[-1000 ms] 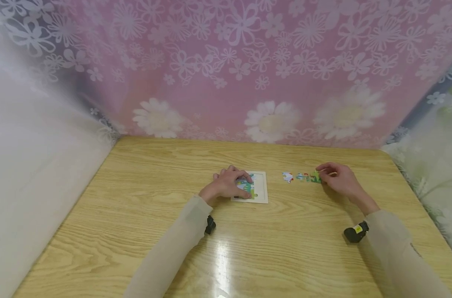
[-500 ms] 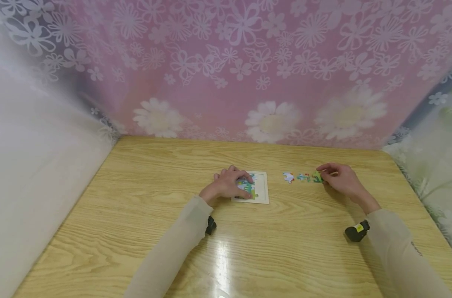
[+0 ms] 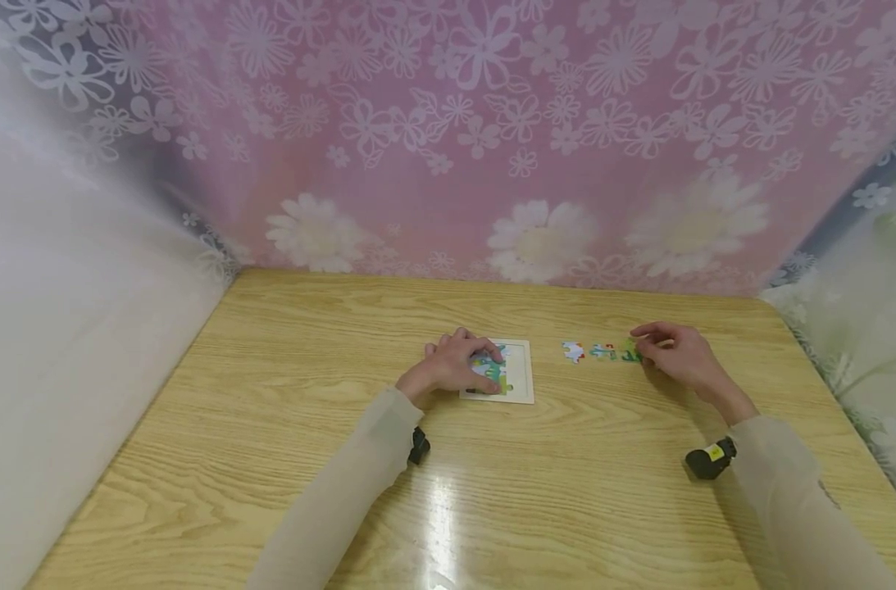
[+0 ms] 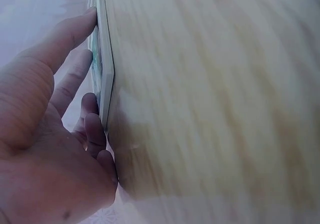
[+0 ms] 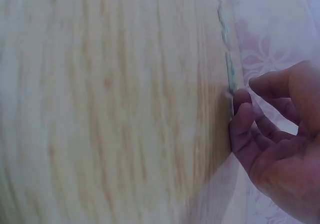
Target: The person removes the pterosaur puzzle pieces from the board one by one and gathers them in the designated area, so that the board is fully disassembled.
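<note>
My left hand (image 3: 451,363) rests on a small jigsaw puzzle board (image 3: 521,373), thumb and index finger spread over the partly filled picture. In the left wrist view, fingertips (image 4: 92,14) press on the board's face (image 4: 102,78), and the lower fingers bend beside its edge. At the right, my right hand (image 3: 676,354) touches the right end of a green puzzle piece (image 3: 629,351) lying flat. Lower fingers bend down to the table by that piece (image 5: 230,71) in the right wrist view, while the upper fingertip stands off it. The fingers partly cover the green piece.
Between the hands lie a white puzzle piece (image 3: 572,351) and a blue-and-red one (image 3: 602,351), in a row with the green piece. All are on a wood-grain table (image 3: 566,475). A pink flowered curtain (image 3: 433,164) hangs along its far edge.
The green piece has slid slightly right under my right hand, widening the gap to the blue-and-red piece. My left hand stays on the board.
</note>
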Tool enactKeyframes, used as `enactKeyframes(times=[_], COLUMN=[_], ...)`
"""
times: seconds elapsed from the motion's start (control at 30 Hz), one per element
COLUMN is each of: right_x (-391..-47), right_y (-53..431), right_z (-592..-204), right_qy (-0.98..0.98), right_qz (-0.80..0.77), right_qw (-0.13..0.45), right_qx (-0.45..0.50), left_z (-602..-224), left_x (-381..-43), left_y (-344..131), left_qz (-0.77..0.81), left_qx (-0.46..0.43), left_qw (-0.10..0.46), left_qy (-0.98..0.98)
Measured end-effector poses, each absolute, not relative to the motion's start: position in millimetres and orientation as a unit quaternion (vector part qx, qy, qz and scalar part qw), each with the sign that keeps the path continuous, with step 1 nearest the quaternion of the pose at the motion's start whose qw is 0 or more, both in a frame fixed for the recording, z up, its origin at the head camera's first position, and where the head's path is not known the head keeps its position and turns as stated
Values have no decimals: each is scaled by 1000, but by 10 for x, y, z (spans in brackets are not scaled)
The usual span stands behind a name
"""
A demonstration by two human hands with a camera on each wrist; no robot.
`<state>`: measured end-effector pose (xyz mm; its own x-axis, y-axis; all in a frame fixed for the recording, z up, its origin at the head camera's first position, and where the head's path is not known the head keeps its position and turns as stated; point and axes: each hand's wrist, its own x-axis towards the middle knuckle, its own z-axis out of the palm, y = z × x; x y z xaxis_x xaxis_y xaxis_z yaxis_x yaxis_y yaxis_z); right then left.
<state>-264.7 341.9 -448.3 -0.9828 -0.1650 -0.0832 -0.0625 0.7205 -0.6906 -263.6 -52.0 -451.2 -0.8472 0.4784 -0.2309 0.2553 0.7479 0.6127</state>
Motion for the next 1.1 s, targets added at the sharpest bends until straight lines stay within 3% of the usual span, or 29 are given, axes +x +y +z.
enactKeyframes(times=[0.33,0.63,1.1], right_x=[-2559,-2480,-2524], right_y=[3214,2825,2224], right_z=[-4426,-4364,-4418], right_qy=[928,922,917], right_qz=[-362,-367,-364], right_qw=[6,-2,33], right_qx=[-86,-122,-161], left_z=[-4506,-4515,-4500], left_x=[-2673,-2733,-2722], left_y=[-582,-612,-624], left_qz=[324,390,333], left_qx=[214,188,191], left_qw=[181,115,126], left_qy=[904,894,915])
